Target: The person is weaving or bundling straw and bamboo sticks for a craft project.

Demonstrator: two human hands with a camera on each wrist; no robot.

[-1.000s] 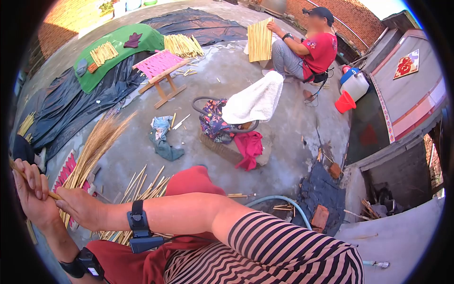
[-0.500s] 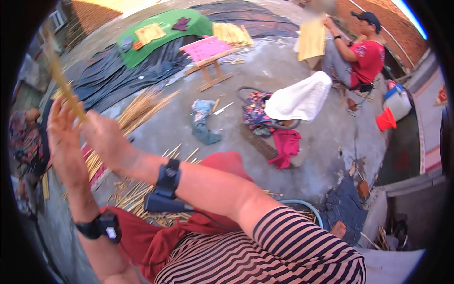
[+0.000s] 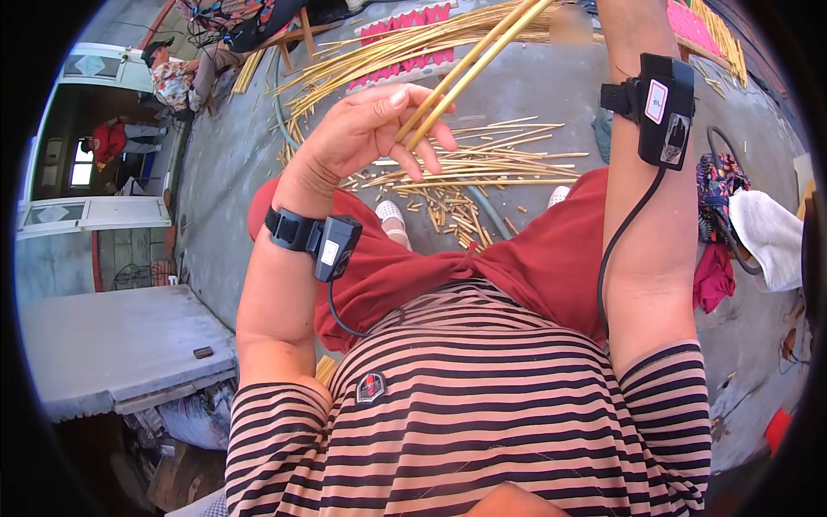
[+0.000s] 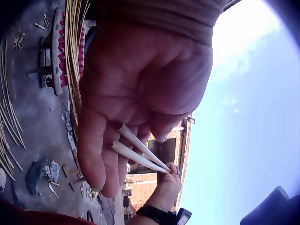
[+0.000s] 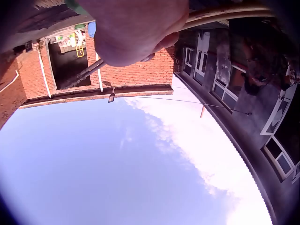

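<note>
Two peeled yellow stalks point(image 3: 475, 71) slant from my left hand point(image 3: 366, 129) toward the top of the head view. Their near ends lie against the left fingers, which are mostly straight, the palm turned up. In the left wrist view, both cut ends point(image 4: 138, 157) rest across the fingers of that hand point(image 4: 145, 70). Farther off, my right hand point(image 4: 171, 178) grips the other ends, its fingers curled round them. Above the head view's edge, that hand is hidden; only its forearm shows. The right wrist view has the right hand point(image 5: 140, 28) at the top.
Loose stalks point(image 3: 517, 164) and short cut pieces point(image 3: 457, 215) cover the ground before my feet. Beyond lies a long bundle of stalks point(image 3: 345, 73) by a pink-laced frame point(image 3: 405, 39). A seated person point(image 3: 177, 82) is at left, near a concrete slab point(image 3: 129, 340); a white towel point(image 3: 762, 237) lies right.
The head view has swung left and down. My hands, close together on a stalk before, are now apart, the right arm stretched far forward and two stalks spanning between them.
</note>
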